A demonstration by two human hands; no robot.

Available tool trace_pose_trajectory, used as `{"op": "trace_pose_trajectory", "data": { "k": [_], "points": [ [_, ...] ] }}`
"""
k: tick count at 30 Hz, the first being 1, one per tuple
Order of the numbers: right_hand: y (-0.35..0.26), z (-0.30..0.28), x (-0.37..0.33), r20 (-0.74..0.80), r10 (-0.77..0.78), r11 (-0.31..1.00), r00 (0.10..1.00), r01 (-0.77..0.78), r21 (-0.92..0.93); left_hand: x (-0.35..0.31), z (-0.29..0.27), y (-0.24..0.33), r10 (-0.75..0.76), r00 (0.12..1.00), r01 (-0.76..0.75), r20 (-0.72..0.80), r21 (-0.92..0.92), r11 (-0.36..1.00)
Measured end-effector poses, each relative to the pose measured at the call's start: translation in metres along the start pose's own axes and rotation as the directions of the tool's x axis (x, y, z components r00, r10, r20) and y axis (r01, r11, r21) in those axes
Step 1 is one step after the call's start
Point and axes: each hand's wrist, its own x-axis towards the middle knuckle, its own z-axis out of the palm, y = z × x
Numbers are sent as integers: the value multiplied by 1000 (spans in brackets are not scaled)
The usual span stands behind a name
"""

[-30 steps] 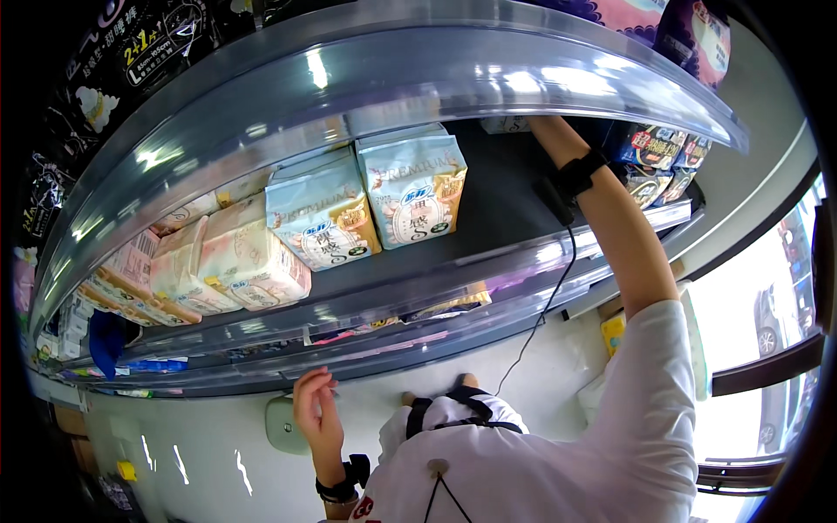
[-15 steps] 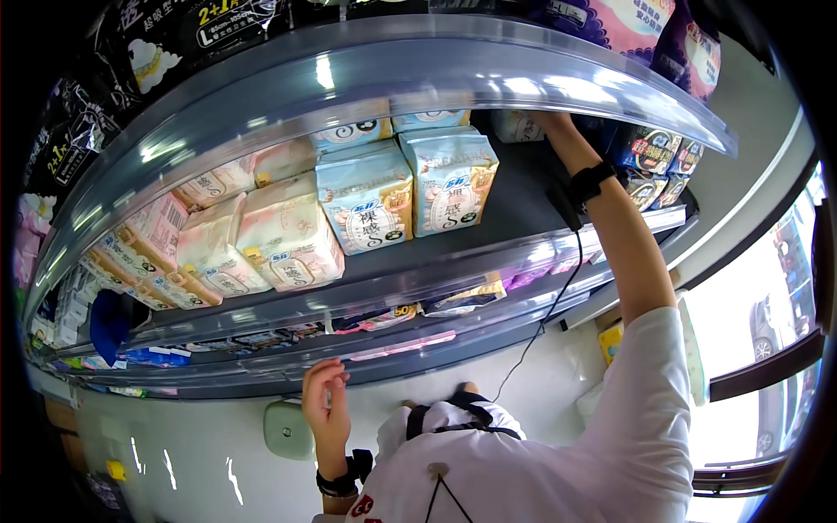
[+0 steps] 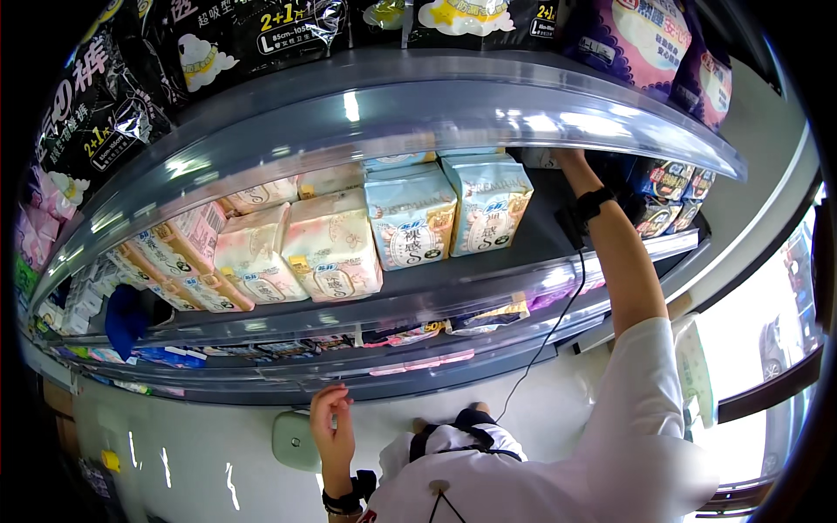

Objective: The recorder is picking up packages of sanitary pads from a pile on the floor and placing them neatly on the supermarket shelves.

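Note:
My right arm stretches up into the shelf, and my right hand [image 3: 571, 160] goes in at the back under the upper shelf's clear front strip. Its fingers are hidden there. Beside them a pale pack [image 3: 539, 158] shows in part. Left of that arm stand two light-blue packs of sanitary pads [image 3: 492, 207], with white-and-pink packs [image 3: 330, 253] further left. Low in front of the shelf, my left hand [image 3: 333, 429] hangs with loosely bent fingers, holding nothing.
A black handheld device [image 3: 570, 228] with a cable rests near my right wrist. Dark boxes [image 3: 656, 178] stand at the shelf's right end. A blue cap-like thing [image 3: 127, 321] juts out at left. Black packages [image 3: 261, 44] fill the upper shelf. A green stool [image 3: 296, 442] stands below.
The view has shifted, so the shelf's goods appear lower and further right. My right hand stays inside the shelf, and my left hand stays hanging with bent fingers.

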Motion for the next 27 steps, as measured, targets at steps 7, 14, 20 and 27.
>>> {"op": "trace_pose_trajectory", "data": {
  "k": [7, 14, 20, 27],
  "points": [
    [0, -29, -16, 162, 229, 847, 960, -279, 453, 9, -6, -4, -8, 1000, 7, 24, 45, 999],
    [1, -63, -35, 252, 327, 695, 911, -412, 589, 15, -1, -14, -72, 994, 70, 87, 27, 997],
    [-18, -79, -49, 317, 291, 746, 902, -422, 516, 26, 25, -3, -70, 979, 49, 192, 108, 993],
    [-50, -121, -93, 383, 286, 734, 878, -458, 501, 31, 69, 32, 46, 904, -77, 425, 55, 996]
  ]
}}
